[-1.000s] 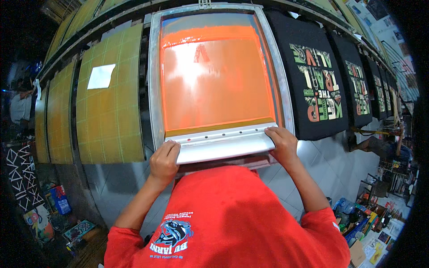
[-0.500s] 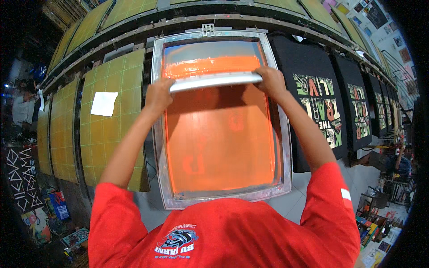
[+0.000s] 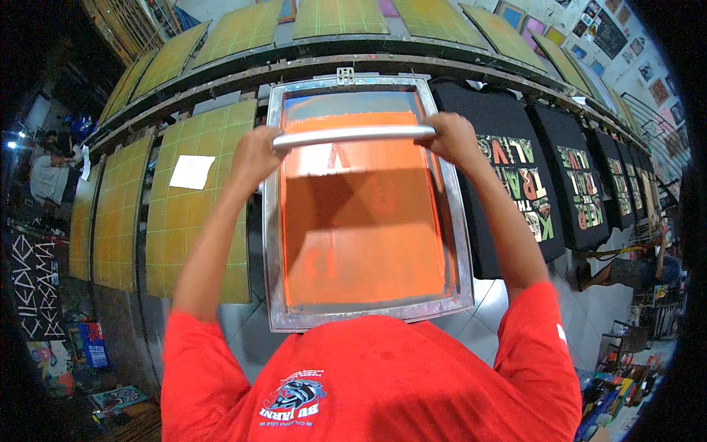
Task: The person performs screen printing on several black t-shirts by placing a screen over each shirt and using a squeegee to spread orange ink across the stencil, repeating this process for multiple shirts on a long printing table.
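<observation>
With both arms stretched forward, I grip a long silver-handled squeegee (image 3: pixel 353 137) crosswise over a metal-framed printing screen (image 3: pixel 462 243). My left hand (image 3: pixel 255 156) is closed around its left end, and my right hand (image 3: pixel 454 138) around the right end. The squeegee seems held above the mesh, its shadow falling nearer to me. Orange ink (image 3: pixel 353 121) coats most of the mesh, with a band beyond the squeegee. Faint letter shapes show through the orange. Whatever lies under the screen is hidden.
Left of the screen stand yellow-green gridded boards (image 3: pixel 202 228), one with a white paper piece (image 3: pixel 192 172). Black printed shirts (image 3: pixel 508 184) lie on boards to the right. A metal rail (image 3: pixel 309 65) runs behind, and a hinge clip (image 3: pixel 345 74) sits at the screen's far edge.
The squeegee looks lifted off the mesh; its shadow now falls apart from it, and a letter shape shows nearby. The whole view has shifted, showing more of the far boards.
</observation>
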Demonstrator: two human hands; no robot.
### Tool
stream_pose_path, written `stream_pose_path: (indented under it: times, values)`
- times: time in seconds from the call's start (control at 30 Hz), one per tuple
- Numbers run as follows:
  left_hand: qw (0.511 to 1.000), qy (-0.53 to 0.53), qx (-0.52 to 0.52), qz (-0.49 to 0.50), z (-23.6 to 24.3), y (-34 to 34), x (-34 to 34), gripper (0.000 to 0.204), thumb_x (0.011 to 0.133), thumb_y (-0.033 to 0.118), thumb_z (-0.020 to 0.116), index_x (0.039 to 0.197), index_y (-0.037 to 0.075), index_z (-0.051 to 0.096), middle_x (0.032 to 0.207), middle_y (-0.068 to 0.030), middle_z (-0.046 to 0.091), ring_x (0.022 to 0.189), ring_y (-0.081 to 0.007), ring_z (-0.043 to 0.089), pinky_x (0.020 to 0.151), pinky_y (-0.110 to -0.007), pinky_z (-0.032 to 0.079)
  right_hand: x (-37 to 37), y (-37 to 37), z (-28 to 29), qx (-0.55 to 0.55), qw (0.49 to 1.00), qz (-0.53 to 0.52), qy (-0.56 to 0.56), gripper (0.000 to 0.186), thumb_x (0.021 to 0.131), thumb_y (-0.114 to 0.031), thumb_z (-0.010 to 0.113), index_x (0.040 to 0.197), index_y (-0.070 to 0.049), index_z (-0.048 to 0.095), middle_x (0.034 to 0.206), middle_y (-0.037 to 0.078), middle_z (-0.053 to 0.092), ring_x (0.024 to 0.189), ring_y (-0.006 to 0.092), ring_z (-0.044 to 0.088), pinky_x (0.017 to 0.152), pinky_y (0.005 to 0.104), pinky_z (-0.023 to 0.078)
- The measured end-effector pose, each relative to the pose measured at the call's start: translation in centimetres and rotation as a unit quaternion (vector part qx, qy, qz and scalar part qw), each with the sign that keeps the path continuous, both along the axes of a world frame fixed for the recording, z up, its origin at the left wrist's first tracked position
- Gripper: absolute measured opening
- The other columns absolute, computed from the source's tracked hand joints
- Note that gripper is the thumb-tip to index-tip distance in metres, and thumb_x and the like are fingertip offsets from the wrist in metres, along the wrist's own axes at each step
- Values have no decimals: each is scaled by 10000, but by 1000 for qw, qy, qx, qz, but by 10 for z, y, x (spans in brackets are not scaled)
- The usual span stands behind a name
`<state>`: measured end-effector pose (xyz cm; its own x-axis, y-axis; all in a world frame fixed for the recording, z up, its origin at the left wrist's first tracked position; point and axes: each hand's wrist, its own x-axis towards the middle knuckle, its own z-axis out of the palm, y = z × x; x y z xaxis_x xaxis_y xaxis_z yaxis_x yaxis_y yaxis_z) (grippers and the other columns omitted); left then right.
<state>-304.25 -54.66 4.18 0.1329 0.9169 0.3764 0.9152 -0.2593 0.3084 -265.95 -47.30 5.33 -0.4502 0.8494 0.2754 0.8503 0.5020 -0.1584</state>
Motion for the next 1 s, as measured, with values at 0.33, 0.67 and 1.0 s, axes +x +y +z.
stream_pose_path:
  times: [0.33, 0.67, 1.0]
  values:
    - [998, -28, 18, -54, -62, -269, 52, 368, 626, -76, 648, 980, 23, 652, 967, -132, 657, 932, -337, 650, 822, -417, 538, 51, -279, -57, 20, 998, 33, 48, 409, 598, -85, 792, 991, -87, 680, 976, 84, 706, 882, 304, 678, 744, 416, 539]
    - [998, -44, -28, -42, -119, -327, 70, 511, 644, 142, 791, 1103, 12, 608, 1140, -176, 584, 1089, -372, 575, 948, -448, 477, 62, -332, -119, 51, 995, 48, 78, 468, 588, -106, 794, 1036, -57, 667, 1029, 77, 674, 978, 278, 633, 842, 397, 504]
    - [979, -125, 31, 156, -138, -330, 42, 623, 864, 427, 671, 1271, -20, 523, 1248, -240, 542, 1115, -357, 555, 966, -422, 437, 99, -338, -131, 63, 966, -127, 215, 628, 749, -363, 790, 1247, -34, 593, 1325, 213, 534, 1225, 378, 512, 1039, 462, 395]
